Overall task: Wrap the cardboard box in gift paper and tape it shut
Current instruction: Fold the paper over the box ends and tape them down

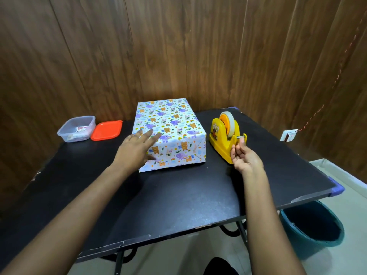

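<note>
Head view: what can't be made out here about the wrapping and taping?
All in the head view:
The wrapped box: far end and underside are hidden by the box itself, and any clear tape on its seams is too faint to see.
Its near-left corner is covered by the left hand.
The right hand: its fingers meet at the cutter of the tape dispenser, but a strip there is too small to tell.
The clear container: contents are blurred behind its wall.

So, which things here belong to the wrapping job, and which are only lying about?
For the job: wrapped box, with the left hand resting flat on it; yellow tape dispenser; tape, pinched by the right hand at the cutter.
Lying about: clear plastic container; orange lid beside it; teal bucket on the floor.
</note>
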A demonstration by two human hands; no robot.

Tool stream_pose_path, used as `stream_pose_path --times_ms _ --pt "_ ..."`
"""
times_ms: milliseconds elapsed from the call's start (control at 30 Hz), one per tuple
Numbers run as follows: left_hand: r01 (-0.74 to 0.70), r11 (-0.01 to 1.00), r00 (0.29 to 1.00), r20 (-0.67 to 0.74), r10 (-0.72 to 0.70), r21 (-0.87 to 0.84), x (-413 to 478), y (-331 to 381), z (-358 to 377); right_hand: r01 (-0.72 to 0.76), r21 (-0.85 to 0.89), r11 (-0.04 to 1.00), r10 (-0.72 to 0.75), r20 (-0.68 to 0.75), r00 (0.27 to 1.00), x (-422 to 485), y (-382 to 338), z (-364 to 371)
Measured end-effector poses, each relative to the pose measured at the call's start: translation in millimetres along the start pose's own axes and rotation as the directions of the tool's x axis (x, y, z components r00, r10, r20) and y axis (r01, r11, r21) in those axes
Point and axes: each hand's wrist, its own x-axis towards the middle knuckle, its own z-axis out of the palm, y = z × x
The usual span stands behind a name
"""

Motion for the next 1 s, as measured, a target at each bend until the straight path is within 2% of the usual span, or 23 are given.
stream_pose_path --times_ms 67,233,300,367,500,633,733,1000 --pt "-0.019 1.0 0.999 -0.028 0.019 -0.012 0 1 3 0.024 0.027 0.999 -0.025 0.004 1.0 -1 1 -1" --pt "-0.015 0.999 0.996 -0.083 0.012 -0.041 0 2 5 0.101 -0.137 0.985 -0.116 -0.103 0.988 1 5 -7" --pt "-0.012 0.999 0.996 -0.086 0.008 -0.045 0 2 6 0.089 -0.136 0.987 -0.105 -0.115 0.988 2 10 -19" --pt "-0.016 0.999 0.995 -0.098 0.011 -0.043 -1 2 7 0.085 -0.145 0.986 -0.092 -0.044 0.995 -5 14 -21" --pt "-0.01 0.999 0.996 -0.089 0.007 -0.038 -1 5 7 0.032 -0.449 0.893 0.05 0.168 0.985 -31 45 1" --pt "-0.008 1.0 0.997 -0.077 0.005 -0.03 0 4 6 -0.03 -0.596 0.802 0.212 0.237 0.948 -40 118 27" --pt "-0.015 1.0 0.998 -0.066 0.013 -0.027 0 5 6 -0.039 -0.572 0.819 0.212 0.238 0.948 -38 164 45" --pt "-0.045 0.999 0.995 -0.091 0.045 -0.003 2 -1 12 -0.058 -0.395 0.917 0.083 0.046 0.996 -22 207 67"
